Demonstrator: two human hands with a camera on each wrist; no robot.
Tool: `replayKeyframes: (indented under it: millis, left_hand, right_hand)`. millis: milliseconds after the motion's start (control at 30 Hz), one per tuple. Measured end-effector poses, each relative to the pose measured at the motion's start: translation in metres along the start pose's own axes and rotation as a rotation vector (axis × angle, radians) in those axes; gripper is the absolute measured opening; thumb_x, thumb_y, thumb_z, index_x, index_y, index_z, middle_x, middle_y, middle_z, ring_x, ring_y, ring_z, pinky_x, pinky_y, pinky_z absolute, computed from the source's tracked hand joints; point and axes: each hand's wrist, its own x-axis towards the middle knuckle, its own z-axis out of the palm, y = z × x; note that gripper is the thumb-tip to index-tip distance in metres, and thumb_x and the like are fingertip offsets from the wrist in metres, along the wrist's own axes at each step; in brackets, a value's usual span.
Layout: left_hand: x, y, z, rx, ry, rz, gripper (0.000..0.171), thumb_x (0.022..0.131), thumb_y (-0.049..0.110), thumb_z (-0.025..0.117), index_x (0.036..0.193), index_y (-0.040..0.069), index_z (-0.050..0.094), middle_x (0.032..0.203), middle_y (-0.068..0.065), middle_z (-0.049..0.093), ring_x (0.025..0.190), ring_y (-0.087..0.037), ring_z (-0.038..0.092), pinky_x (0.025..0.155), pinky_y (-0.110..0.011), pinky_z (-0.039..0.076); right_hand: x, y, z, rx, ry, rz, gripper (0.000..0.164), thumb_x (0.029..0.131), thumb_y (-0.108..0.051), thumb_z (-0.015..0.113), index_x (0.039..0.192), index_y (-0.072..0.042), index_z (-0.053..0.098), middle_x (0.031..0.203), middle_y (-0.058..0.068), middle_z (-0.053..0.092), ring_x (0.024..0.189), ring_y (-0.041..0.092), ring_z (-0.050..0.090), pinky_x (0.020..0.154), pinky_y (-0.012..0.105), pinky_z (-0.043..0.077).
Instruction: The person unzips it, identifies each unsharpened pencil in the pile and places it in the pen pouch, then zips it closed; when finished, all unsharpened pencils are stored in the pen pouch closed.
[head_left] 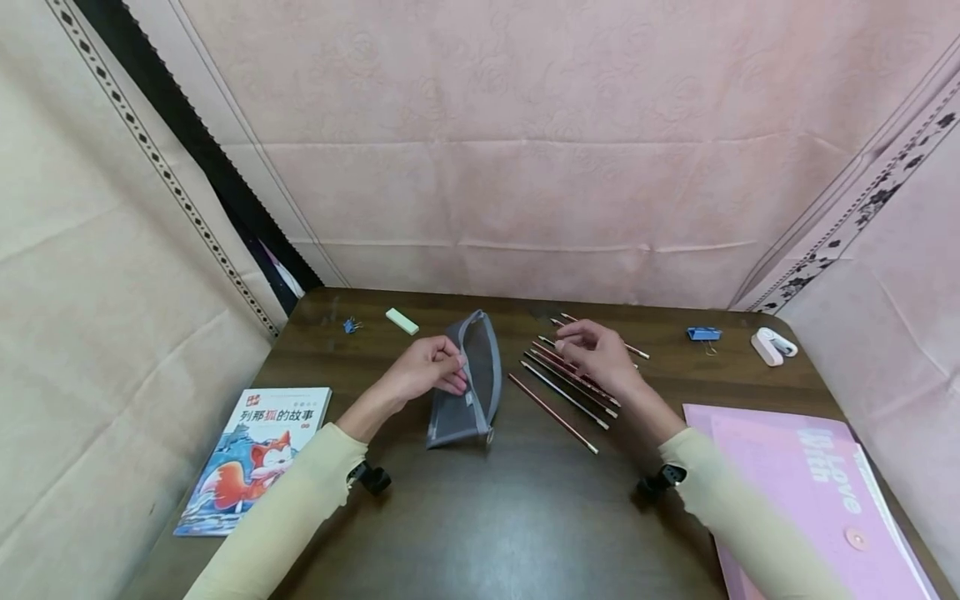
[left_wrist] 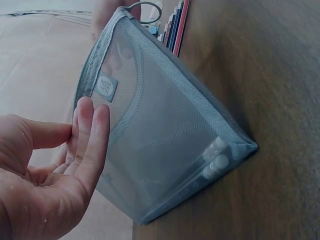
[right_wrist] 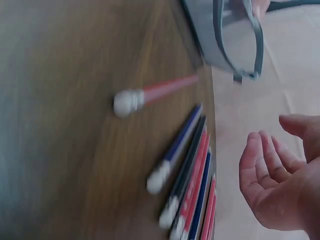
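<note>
A grey mesh zip pencil pouch (head_left: 447, 414) stands unzipped on the brown table, its mouth gaping to the right. My left hand (head_left: 432, 368) pinches the pouch's rim between thumb and fingers. Through the mesh in the left wrist view, pencils with white eraser ends (left_wrist: 216, 166) show inside the pouch (left_wrist: 165, 120). Over several loose pencils (head_left: 558, 387) hovers my right hand (head_left: 596, 357), its fingers loosely bent. In the right wrist view nothing lies between the fingers of that hand (right_wrist: 275, 180), and the red, blue and black pencils (right_wrist: 187, 185) lie apart from it.
At the left lies a fox storybook (head_left: 255, 458). Behind are a small blue clip (head_left: 351, 326) and a pale green eraser (head_left: 402, 322). On the right are a blue binder clip (head_left: 703, 334), a white correction tape (head_left: 772, 346) and a pink folder (head_left: 802, 492). Curtains enclose the table.
</note>
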Motion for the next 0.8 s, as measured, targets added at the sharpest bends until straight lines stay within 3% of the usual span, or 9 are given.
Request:
replayKeyframes:
  millis: [233, 400, 800]
  left_hand:
    - [0.001, -0.002, 0.000, 0.009, -0.004, 0.000, 0.019, 0.097, 0.015, 0.056, 0.103, -0.003, 0.054, 0.088, -0.019, 0.069, 0.077, -0.027, 0.073, 0.077, -0.043, 0.062]
    - [0.001, -0.003, -0.001, 0.017, -0.007, 0.003, 0.019, 0.098, 0.015, 0.055, 0.104, -0.002, 0.054, 0.089, -0.019, 0.069, 0.077, -0.027, 0.073, 0.078, -0.043, 0.062]
    - [-0.002, -0.007, -0.003, 0.028, -0.012, 0.001, 0.021, 0.098, 0.016, 0.055, 0.106, -0.003, 0.052, 0.090, -0.021, 0.069, 0.078, -0.029, 0.072, 0.079, -0.046, 0.061]
  right_hand:
    - [0.004, 0.020, -0.030, -0.328, -0.024, -0.090, 0.023, 0.089, -0.022, 0.069, 0.112, -0.015, 0.067, 0.093, 0.005, 0.070, 0.080, 0.023, 0.064, 0.061, 0.032, 0.055]
    - [0.002, 0.026, -0.036, -0.540, -0.038, -0.099, 0.020, 0.088, -0.015, 0.070, 0.108, -0.018, 0.071, 0.084, 0.000, 0.068, 0.075, 0.018, 0.058, 0.066, 0.029, 0.047]
    - [0.002, 0.030, -0.028, -0.715, -0.053, -0.126, 0.022, 0.084, -0.020, 0.074, 0.104, -0.028, 0.073, 0.080, -0.008, 0.069, 0.068, 0.011, 0.059, 0.056, 0.027, 0.045]
